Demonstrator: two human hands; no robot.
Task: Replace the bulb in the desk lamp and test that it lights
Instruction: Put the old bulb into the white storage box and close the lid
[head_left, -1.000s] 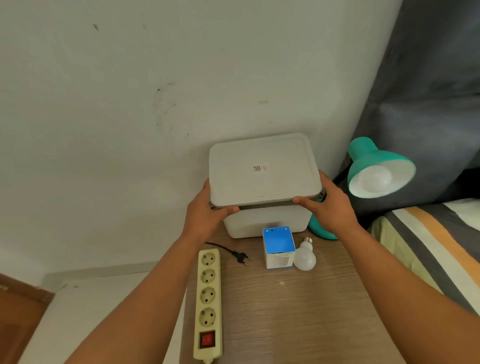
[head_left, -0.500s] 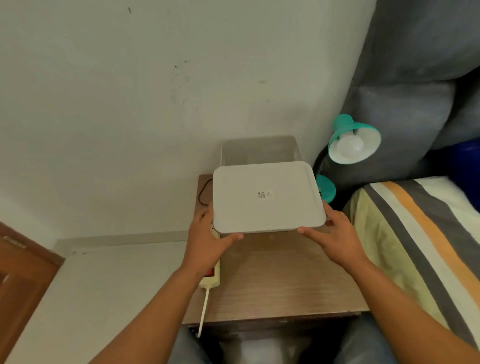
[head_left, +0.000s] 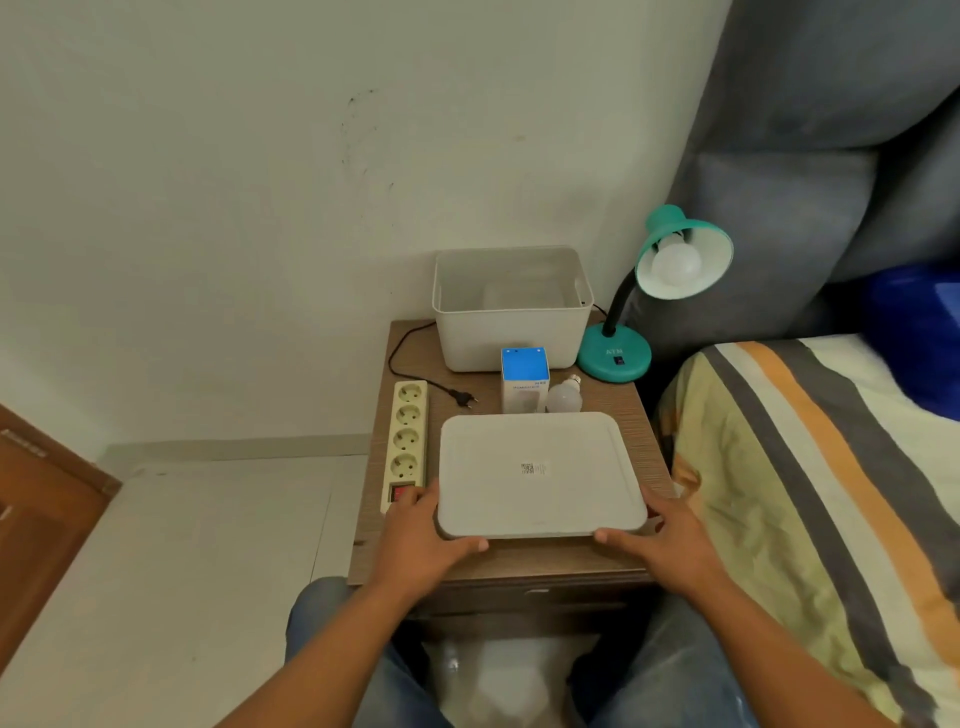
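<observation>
A teal desk lamp (head_left: 618, 353) stands at the back right of the wooden bedside table (head_left: 519, 564), with a white bulb (head_left: 675, 262) in its shade, unlit. A loose white bulb (head_left: 563, 396) lies beside a blue-and-white bulb box (head_left: 524, 376). The lamp's black plug (head_left: 464, 398) lies unplugged near a cream power strip (head_left: 408, 436). My left hand (head_left: 423, 530) and my right hand (head_left: 662, 532) grip the near corners of a white box lid (head_left: 537, 475), low over the table's front.
The open white storage box (head_left: 511, 312) stands at the back against the wall. A bed with a striped cover (head_left: 810, 467) borders the table on the right. My knees in jeans (head_left: 332, 623) are below the table front. A wooden door (head_left: 41, 519) is at the left.
Both hands lifted the lid off the white box and brought it toward me, down to the table's front. The box now stands open.
</observation>
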